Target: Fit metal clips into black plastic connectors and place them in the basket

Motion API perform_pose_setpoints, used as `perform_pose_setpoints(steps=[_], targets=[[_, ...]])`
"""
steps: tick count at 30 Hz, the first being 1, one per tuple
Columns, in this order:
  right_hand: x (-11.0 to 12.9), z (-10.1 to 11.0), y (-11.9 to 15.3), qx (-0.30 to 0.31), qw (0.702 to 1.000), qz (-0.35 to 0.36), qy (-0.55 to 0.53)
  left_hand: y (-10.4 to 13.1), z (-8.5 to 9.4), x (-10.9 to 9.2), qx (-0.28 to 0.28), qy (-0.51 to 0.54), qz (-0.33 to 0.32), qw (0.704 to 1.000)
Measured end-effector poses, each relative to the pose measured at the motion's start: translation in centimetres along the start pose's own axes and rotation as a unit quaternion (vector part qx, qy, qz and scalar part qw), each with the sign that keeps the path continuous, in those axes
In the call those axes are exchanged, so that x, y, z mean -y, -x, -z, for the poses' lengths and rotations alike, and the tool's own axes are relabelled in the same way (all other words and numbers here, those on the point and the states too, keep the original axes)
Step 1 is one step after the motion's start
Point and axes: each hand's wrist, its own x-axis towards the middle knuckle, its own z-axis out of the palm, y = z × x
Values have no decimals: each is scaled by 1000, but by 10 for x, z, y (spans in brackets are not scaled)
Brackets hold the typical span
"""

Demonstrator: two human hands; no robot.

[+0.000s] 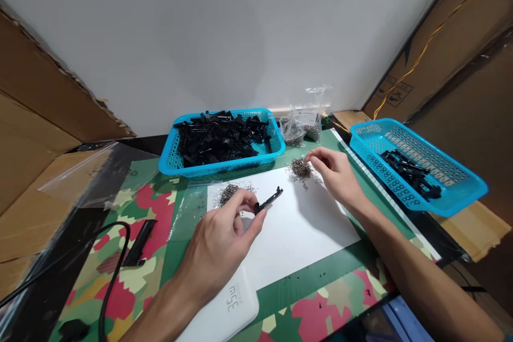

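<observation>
My left hand (224, 230) pinches a slim black plastic part (269, 200) between thumb and fingers, its free end pointing up and right over the white sheet (304, 230). Thumb and forefinger of my right hand (334, 173) are closed at the edge of a pile of tiny metal wire pieces (300, 168). A thin metal piece (312, 152) seems to show at those fingertips; its exact kind is too small to tell. Behind my left hand lies a second pile of tiny metal pieces (229, 193), partly covered by the fingers.
A blue basket (200, 172) full of black parts stands at the back; another blue basket (460, 192) with fewer parts is at right. Clear bags (306, 125) sit by the wall. A white power bank (240, 304), black cable (116, 278) and black piece (140, 243) lie nearer.
</observation>
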Motion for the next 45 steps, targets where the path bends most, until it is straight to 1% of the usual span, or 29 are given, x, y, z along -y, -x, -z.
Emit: perform_pose_setpoints(steps=[2, 5, 7, 10, 14, 20, 24, 28, 31, 33, 37, 41, 43, 45], targets=[[-4, 10, -6, 51, 996, -16, 72, 0, 1, -2, -8, 45, 8, 999], [-5, 20, -8, 149, 975, -19, 166, -1, 4, -5, -22, 108, 24, 994], [-6, 22, -7, 204, 960, -22, 191, -3, 5, -6, -34, 136, 32, 990], [-7, 23, -6, 237, 952, -38, 189, -4, 5, -4, -48, 145, 35, 988], [-10, 19, -4, 240, 947, -60, 205, -4, 4, 0, -59, 135, 32, 988], [-15, 20, -5, 216, 948, -46, 230, 0, 6, -2, -112, 141, 5, 984], [-12, 25, -7, 211, 948, -41, 236, -1, 7, -5, -118, 132, -11, 984], [-11, 25, -7, 218, 949, -40, 226, -1, 7, -7, -116, 118, -25, 986], [-15, 21, -7, 226, 949, -49, 214, 2, 7, -9, -115, 122, -18, 986], [-17, 20, -7, 228, 951, -45, 206, 4, 6, -12, -128, 127, -5, 984], [-16, 20, -6, 250, 945, -14, 209, 5, 7, -15, -139, 125, 2, 982], [-10, 20, -3, 284, 936, 53, 201, 4, 8, -14, -130, 125, 9, 984], [-9, 21, -2, 289, 935, 79, 190, 4, 8, -15, -134, 125, 9, 983], [-8, 23, -1, 283, 939, 90, 174, 6, 8, -17, -148, 124, 9, 981]])
